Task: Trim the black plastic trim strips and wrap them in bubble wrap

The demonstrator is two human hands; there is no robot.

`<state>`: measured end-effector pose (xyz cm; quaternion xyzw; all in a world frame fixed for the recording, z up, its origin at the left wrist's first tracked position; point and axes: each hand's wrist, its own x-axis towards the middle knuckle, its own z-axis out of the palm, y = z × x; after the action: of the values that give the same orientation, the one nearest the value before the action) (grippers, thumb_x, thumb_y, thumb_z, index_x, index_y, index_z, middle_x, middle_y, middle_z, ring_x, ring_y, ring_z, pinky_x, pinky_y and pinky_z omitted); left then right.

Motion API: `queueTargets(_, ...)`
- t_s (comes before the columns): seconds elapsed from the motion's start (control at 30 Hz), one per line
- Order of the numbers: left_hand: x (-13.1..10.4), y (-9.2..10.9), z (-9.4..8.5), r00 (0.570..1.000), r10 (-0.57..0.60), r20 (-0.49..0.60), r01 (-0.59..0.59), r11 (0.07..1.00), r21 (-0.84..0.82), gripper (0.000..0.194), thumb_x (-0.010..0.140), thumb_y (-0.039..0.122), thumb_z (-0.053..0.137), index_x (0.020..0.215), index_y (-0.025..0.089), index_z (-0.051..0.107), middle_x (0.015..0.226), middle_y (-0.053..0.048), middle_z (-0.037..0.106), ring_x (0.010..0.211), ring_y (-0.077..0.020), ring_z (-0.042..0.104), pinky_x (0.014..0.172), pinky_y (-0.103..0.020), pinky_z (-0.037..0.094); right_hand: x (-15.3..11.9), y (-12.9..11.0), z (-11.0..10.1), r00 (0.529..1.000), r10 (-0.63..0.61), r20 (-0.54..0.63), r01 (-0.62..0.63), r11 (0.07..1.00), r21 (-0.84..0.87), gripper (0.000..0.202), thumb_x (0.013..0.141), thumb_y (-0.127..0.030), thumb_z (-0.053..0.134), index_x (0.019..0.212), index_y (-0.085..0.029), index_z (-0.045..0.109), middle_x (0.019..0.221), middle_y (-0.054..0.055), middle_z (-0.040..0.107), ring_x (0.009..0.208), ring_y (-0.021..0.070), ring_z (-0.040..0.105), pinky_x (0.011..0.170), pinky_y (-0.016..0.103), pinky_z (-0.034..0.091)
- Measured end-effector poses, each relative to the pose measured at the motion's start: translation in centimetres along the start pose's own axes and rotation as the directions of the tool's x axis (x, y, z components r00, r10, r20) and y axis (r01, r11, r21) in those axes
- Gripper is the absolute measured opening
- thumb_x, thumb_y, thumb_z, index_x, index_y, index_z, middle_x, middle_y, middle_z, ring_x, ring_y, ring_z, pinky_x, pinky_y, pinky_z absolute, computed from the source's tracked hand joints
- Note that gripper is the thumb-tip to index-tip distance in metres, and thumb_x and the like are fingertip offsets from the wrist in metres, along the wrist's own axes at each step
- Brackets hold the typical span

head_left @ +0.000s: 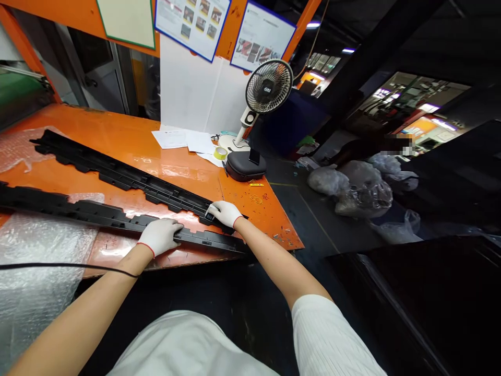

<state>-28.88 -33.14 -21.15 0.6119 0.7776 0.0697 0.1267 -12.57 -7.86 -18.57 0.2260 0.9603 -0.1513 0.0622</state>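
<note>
Two long black plastic trim strips with notched edges lie at a slant over the orange table. My left hand (160, 236), in a white glove with a red cuff, grips the near strip (111, 217) right of its middle, fingers curled over its edge. The far strip (121, 175) has its hollow, ribbed side up. Near its right end is my right hand (224, 213), also gloved, with bent fingers closed on the strip. The fingertips are partly hidden against the dark plastic.
Bubble wrap (35, 261) hangs over the near left edge of the orange table (188, 172). Behind the strips are a fan (268, 87), a black case (246, 166), yellow tape (220, 153) and papers (170, 139). Clear bags (362, 190) of material sit on the floor at right.
</note>
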Motion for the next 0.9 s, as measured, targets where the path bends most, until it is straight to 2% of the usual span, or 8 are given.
queueTargets(0.17,0.8,0.0,-0.8,0.998,-0.019,0.061,0.017,0.999,0.03,0.042,0.086,0.032,0.071,0.127,0.028,0.082,0.127,-0.012,0.079,0.116,-0.0359,0.073,0.1,-0.045,0.057,-4.3,-0.8,-1.4,0.995,-0.092,-0.029,0.09,0.994,-0.07,0.037,0.114,-0.048,0.052,0.104,-0.025,0.079,0.106,0.005,0.08,0.097,0.0211,0.071,0.078,0.028,0.042)
queueTargets(0.27,1.2,-0.1,-1.0,0.997,-0.019,0.079,0.017,1.0,0.026,0.04,0.088,0.031,0.067,0.124,0.029,0.083,0.123,-0.012,0.08,0.113,-0.0354,0.074,0.099,-0.045,0.057,-7.0,-1.4,-1.2,0.989,-0.143,-0.027,0.138,0.979,-0.149,0.033,0.112,-0.047,0.057,0.107,-0.023,0.079,0.105,0.007,0.078,0.098,0.0215,0.07,0.081,0.029,0.042)
queueTargets(0.37,1.3,-0.1,-1.0,0.997,-0.009,0.082,0.006,0.999,0.038,0.038,0.087,0.028,0.066,0.121,0.029,0.084,0.121,-0.011,0.081,0.111,-0.0348,0.075,0.097,-0.044,0.057,-8.4,-1.6,-0.6,0.991,-0.128,-0.034,0.119,0.974,-0.193,0.034,0.113,-0.048,0.057,0.11,-0.022,0.078,0.106,0.008,0.077,0.098,0.0214,0.069,0.082,0.03,0.043)
queueTargets(0.6,1.1,0.0,-1.0,0.996,-0.015,0.092,0.009,0.998,0.058,0.042,0.09,0.028,0.064,0.128,0.03,0.082,0.131,-0.01,0.079,0.117,-0.0346,0.074,0.099,-0.044,0.057,-8.0,-1.4,1.3,0.992,-0.113,0.058,0.123,0.969,-0.215,0.034,0.113,-0.048,0.056,0.112,-0.021,0.077,0.109,0.01,0.077,0.101,0.0236,0.071,0.083,0.031,0.046)
queueTargets(0.73,1.0,0.2,-1.3,0.996,-0.025,0.085,0.022,0.999,0.037,0.041,0.09,0.027,0.065,0.127,0.03,0.083,0.131,-0.01,0.079,0.117,-0.036,0.074,0.101,-0.046,0.057,-8.2,-1.6,1.7,0.993,-0.104,0.056,0.113,0.975,-0.193,0.033,0.112,-0.047,0.057,0.115,-0.022,0.079,0.111,0.011,0.078,0.102,0.0245,0.071,0.086,0.031,0.048)
queueTargets(0.8,0.9,0.3,-1.4,0.996,-0.032,0.083,0.028,0.999,0.039,0.041,0.089,0.026,0.067,0.126,0.03,0.083,0.131,-0.01,0.079,0.118,-0.0354,0.074,0.101,-0.045,0.057,-8.2,-1.2,1.3,0.993,-0.107,0.051,0.113,0.986,-0.126,0.032,0.11,-0.047,0.06,0.117,-0.023,0.081,0.112,0.01,0.078,0.103,0.025,0.072,0.089,0.031,0.05)
queueTargets(0.9,0.9,0.2,-1.5,0.996,-0.027,0.086,0.023,0.998,0.054,0.042,0.088,0.027,0.066,0.126,0.032,0.083,0.131,-0.009,0.079,0.118,-0.0347,0.074,0.101,-0.044,0.057,-7.3,1.0,-0.1,0.994,-0.102,0.034,0.096,0.986,0.135,0.034,0.11,-0.048,0.058,0.119,-0.028,0.084,0.114,0.005,0.081,0.107,0.0242,0.073,0.095,0.03,0.052)
